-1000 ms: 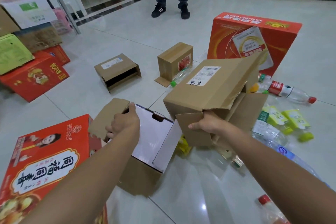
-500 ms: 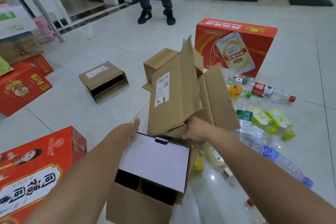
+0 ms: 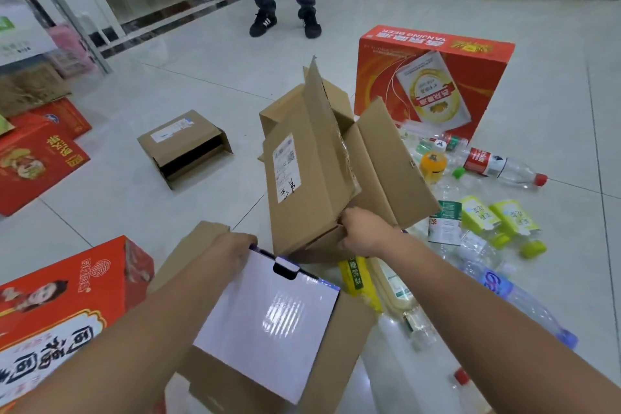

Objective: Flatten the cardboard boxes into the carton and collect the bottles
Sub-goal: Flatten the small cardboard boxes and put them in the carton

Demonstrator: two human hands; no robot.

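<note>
Both hands are clamped: right hand [image 3: 364,232] grips the half-collapsed shipping box [image 3: 302,185] by its lower edge, just beyond the carton [image 3: 339,356]; left hand [image 3: 232,254] holds the carton's white flap [image 3: 268,319]. Likely light, stiff board, best gripped along creases.

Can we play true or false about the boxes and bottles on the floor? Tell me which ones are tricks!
The right hand grips the brown labelled box. True.
The left hand holds the white flap of the carton. True.
All the bottles are inside the carton. False: many lie scattered on the floor.
The red beer box is squashed flat. False: it stands upright, full-shaped.
Someone in black shoes stands nearby. True.
</note>
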